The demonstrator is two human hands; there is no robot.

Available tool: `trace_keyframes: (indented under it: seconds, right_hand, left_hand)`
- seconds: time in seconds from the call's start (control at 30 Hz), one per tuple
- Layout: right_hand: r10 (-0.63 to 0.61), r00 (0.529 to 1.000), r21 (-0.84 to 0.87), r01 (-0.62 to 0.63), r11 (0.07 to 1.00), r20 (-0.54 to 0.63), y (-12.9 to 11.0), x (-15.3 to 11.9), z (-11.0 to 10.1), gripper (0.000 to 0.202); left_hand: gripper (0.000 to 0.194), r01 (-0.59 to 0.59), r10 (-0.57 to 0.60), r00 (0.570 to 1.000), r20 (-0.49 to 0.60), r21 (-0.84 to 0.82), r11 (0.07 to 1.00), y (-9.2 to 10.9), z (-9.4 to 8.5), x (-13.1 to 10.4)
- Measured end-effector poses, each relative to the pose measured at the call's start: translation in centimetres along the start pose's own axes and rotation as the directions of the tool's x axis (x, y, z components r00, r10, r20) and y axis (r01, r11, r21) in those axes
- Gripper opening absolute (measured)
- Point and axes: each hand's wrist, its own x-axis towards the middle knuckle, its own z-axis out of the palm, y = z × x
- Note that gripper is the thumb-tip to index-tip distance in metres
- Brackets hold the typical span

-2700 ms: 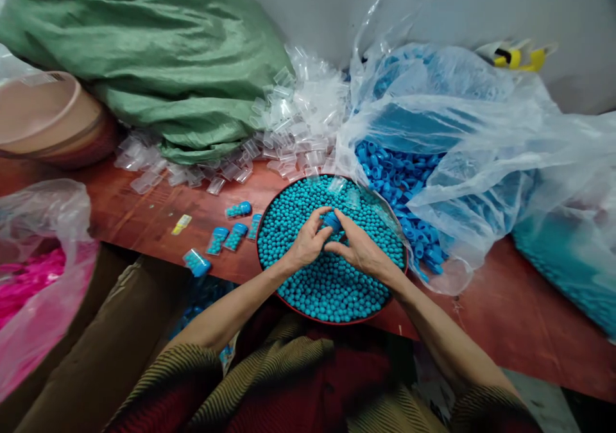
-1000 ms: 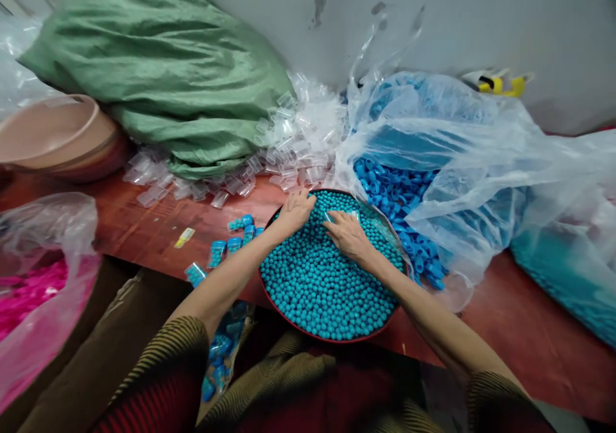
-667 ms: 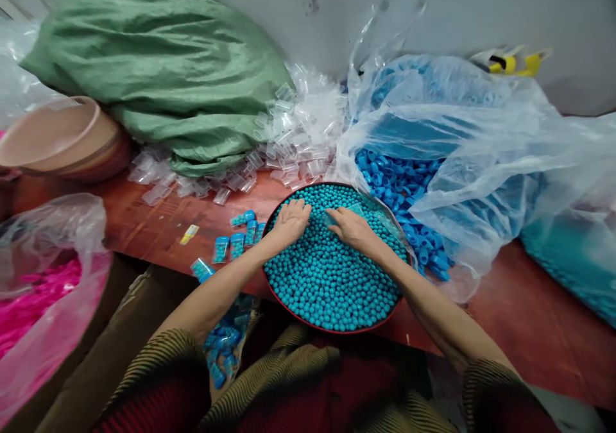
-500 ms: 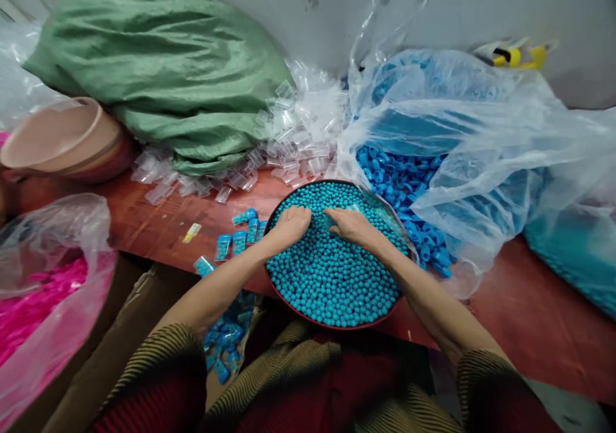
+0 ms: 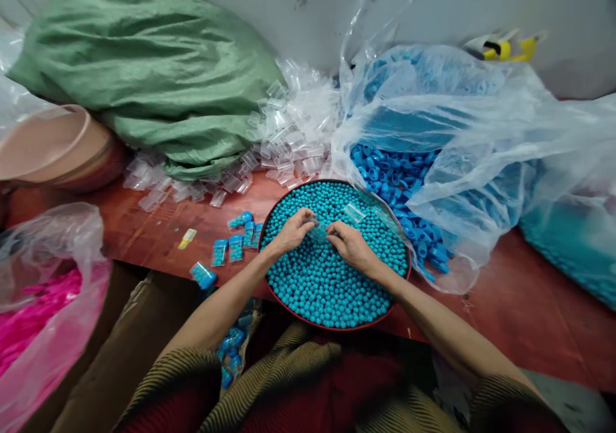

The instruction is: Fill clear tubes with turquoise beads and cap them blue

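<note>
Surface: red-brown surface is running left to right.
Round tray: round tray is sitting at the near edge, holding turquoise beads.
Left grip: left hand is pinching a clear tube just above the beads.
Right grip: right hand is curling its fingers at the tube's right end; whether it is grasping, I cannot tell.
Second tube: another tube is lying on the beads, farther right.
Left of tray: blue-capped containers are lying loosely grouped.
Far right: blue caps are spilling from a plastic bag.
Far left: green sack is slumping.
</note>
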Motion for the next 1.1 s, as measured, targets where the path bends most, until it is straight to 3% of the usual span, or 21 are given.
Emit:
trace_keyframes:
  seconds: [0.07, 0.17, 0.27, 0.37, 0.43, 0.53, 0.63, 0.73, 0.83, 0.97, 1.1]
  right_hand:
    - [0.018, 0.996, 0.076, -0.012, 0.997, -0.082, 0.0, 0.0, 0.6, 0.008]
    - [0.062, 0.988, 0.049, -0.055, 0.997, -0.141, 0.3, 0.0, 0.9, 0.012]
    - [0.082, 0.996, -0.007, -0.082, 0.997, -0.042, 0.3, -0.3, 0.9, 0.013]
    - [0.067, 0.997, -0.177, -0.058, 0.983, 0.047, -0.2, -0.6, 0.0, 0.018]
    - [0.096, 0.995, -0.408, -0.088, 0.909, 0.001, -0.4, -0.3, -1.1, 0.025]
    - [0.198, 0.977, -0.723, -0.196, 0.663, -0.084, 0.0, 0.7, -3.3, 0.038]
    - [0.253, 0.968, -0.839, -0.144, 0.524, -0.008, 0.6, 1.8, -4.7, 0.040]
    - [0.197, 0.978, -0.837, -0.047, 0.545, 0.073, 0.5, 2.4, -4.7, 0.038]
    - [0.180, 0.958, -0.763, 0.057, 0.644, 0.223, -0.3, 2.6, -4.0, 0.027]
    - [0.178, 0.888, -0.571, 0.110, 0.814, 0.424, -0.4, 3.0, -3.3, 0.022]
    - [0.147, 0.904, -0.458, 0.059, 0.887, 0.402, 0.2, 3.1, -3.2, 0.034]
  left_hand:
    - [0.016, -0.006, 0.005, 0.999, 0.037, 0.039, 0.999, 0.3, 0.4, -0.4]
    - [0.026, -0.007, -0.002, 0.998, 0.060, 0.137, 0.991, 0.7, 0.9, -1.1]
    - [0.046, -0.035, 0.016, 0.998, 0.056, 0.356, 0.934, 0.7, 1.9, -1.8]
    - [0.037, -0.067, 0.045, 0.998, 0.054, 0.546, 0.835, 0.7, 2.8, -2.1]
    - [0.033, -0.078, 0.054, 0.997, 0.058, 0.614, 0.786, 0.7, 3.2, -2.2]
    - [0.037, -0.112, 0.077, 0.994, 0.081, 0.703, 0.702, 0.9, 3.5, -2.4]
    - [0.032, -0.137, 0.132, 0.989, 0.072, 0.791, 0.596, 1.0, 3.7, -2.6]
    - [0.025, -0.205, 0.248, 0.965, 0.085, 0.835, 0.511, 0.8, 3.9, -2.9]
    - [0.023, -0.319, 0.368, 0.919, 0.143, 0.818, 0.479, 0.4, 3.8, -2.9]
    - [0.030, -0.364, 0.375, 0.912, 0.168, 0.751, 0.551, -0.4, 3.6, -2.5]
    - [0.049, -0.304, 0.276, 0.949, 0.153, 0.679, 0.669, -0.4, 3.5, -1.8]
